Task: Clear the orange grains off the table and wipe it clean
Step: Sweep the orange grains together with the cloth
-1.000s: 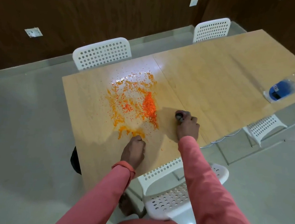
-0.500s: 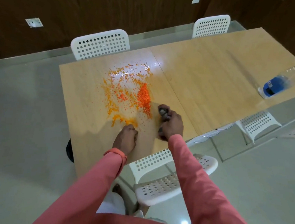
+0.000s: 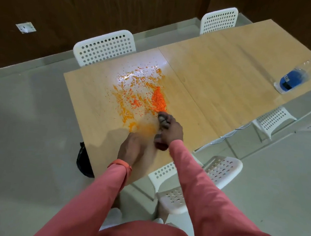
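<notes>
Across the wooden table (image 3: 220, 71), orange grains (image 3: 159, 101) lay scattered, heaped thickest near its middle seam. Our right hand (image 3: 173, 131), fingers curled tight around a dark cloth (image 3: 162, 121), pressed it at the heap's near edge. Our left hand (image 3: 131, 148) rested cupped beside it, blurred; we could not tell its grip.

Orange grains (image 3: 157, 100) lie scattered and heaped on a light wooden table (image 3: 220, 71). The right hand (image 3: 174, 130) grips a dark cloth (image 3: 163, 119) touching the heap's near edge. The left hand (image 3: 131, 148), blurred, rests on the table just beside it. A blue spray bottle (image 3: 295, 77) stands far right.
</notes>
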`<state>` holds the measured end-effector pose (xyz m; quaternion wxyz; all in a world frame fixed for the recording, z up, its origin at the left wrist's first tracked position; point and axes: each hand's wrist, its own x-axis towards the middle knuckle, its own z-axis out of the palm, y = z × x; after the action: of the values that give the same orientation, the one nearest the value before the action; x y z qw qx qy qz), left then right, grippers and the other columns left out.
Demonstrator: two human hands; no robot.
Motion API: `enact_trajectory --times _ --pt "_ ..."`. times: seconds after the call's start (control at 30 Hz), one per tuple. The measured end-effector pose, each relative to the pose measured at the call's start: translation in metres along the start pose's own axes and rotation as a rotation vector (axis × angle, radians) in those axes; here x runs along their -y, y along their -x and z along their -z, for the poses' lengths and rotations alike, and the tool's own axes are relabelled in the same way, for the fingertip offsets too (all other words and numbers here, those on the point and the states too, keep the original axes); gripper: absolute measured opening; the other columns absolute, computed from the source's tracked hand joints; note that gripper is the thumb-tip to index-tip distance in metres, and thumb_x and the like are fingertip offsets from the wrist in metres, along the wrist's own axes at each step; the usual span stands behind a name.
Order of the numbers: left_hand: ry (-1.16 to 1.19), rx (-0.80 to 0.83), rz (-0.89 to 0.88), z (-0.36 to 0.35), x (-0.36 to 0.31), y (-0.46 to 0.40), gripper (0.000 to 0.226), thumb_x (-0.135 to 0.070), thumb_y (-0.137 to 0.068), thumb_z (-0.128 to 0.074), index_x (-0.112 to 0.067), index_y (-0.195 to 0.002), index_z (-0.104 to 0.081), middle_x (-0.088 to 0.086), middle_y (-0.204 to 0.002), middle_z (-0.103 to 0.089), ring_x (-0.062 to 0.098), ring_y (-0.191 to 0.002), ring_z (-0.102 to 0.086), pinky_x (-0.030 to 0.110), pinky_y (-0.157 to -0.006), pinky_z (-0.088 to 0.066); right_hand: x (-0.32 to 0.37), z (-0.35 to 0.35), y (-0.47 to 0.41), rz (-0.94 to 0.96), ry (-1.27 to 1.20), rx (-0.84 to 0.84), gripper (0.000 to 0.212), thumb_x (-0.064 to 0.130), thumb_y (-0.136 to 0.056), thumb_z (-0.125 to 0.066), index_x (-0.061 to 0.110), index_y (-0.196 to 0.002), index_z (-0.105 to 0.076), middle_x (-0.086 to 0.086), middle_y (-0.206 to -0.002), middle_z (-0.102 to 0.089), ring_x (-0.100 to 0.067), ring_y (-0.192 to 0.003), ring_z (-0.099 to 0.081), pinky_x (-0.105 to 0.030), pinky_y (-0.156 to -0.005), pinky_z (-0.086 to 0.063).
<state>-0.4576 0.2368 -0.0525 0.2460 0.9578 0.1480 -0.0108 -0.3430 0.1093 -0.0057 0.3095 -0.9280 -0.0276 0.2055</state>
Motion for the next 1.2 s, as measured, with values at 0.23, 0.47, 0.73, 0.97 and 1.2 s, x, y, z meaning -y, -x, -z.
enact_trajectory --times 0.23,0.47,0.73,0.97,1.2 --pt "-0.005 0.013 -0.055 0.03 0.056 -0.009 0.014 -0.023 -0.091 -0.06 -0.019 -0.093 -0.073 -0.003 -0.09 -0.059 0.017 -0.093 -0.053 0.037 -0.079 -0.052 -0.031 0.002 0.01 -0.241 0.202 -0.165 0.072 0.002 -0.086 -0.065 0.009 -0.148 -0.029 -0.019 -0.145 -0.039 -0.045 -0.118 -0.051 -0.048 -0.097 -0.046" --pt "-0.076 0.073 -0.164 0.048 0.081 -0.013 0.018 -0.017 -0.09 -0.055 -0.015 -0.099 -0.071 0.001 -0.098 -0.058 0.021 -0.098 -0.053 0.033 -0.075 -0.05 0.046 -0.08 0.035 -0.171 0.251 -0.084 0.074 0.009 -0.09 -0.066 0.0 -0.15 -0.022 -0.023 -0.155 -0.02 -0.044 -0.136 -0.036 -0.046 -0.108 -0.041" --pt "-0.103 0.075 -0.23 0.064 0.113 -0.028 0.014 -0.024 -0.091 -0.06 -0.018 -0.098 -0.072 0.001 -0.098 -0.06 0.02 -0.098 -0.054 0.032 -0.077 -0.05 0.036 -0.068 0.056 -0.337 -0.221 -0.438 0.08 0.006 -0.081 -0.079 0.013 -0.145 -0.032 -0.012 -0.135 -0.039 -0.034 -0.109 -0.054 -0.023 -0.087 -0.052" --pt "-0.122 0.06 -0.228 0.074 0.133 -0.031 0.013 -0.021 -0.09 -0.059 -0.017 -0.095 -0.07 0.003 -0.099 -0.06 0.023 -0.095 -0.054 0.037 -0.08 -0.05 0.069 -0.121 0.076 -0.448 -0.14 -0.301 0.06 0.012 -0.082 -0.073 0.001 -0.128 -0.037 -0.021 -0.138 -0.034 -0.043 -0.106 -0.058 -0.044 -0.086 -0.051" --pt "-0.202 0.101 -0.211 0.08 0.151 -0.04 0.013 -0.015 -0.089 -0.057 -0.01 -0.095 -0.067 0.009 -0.1 -0.058 0.031 -0.099 -0.053 0.04 -0.077 -0.044 0.116 -0.106 0.01 -0.357 -0.43 -0.236 0.048 0.013 -0.093 -0.058 0.002 -0.136 -0.04 -0.021 -0.139 -0.04 -0.041 -0.116 -0.054 -0.04 -0.092 -0.047"
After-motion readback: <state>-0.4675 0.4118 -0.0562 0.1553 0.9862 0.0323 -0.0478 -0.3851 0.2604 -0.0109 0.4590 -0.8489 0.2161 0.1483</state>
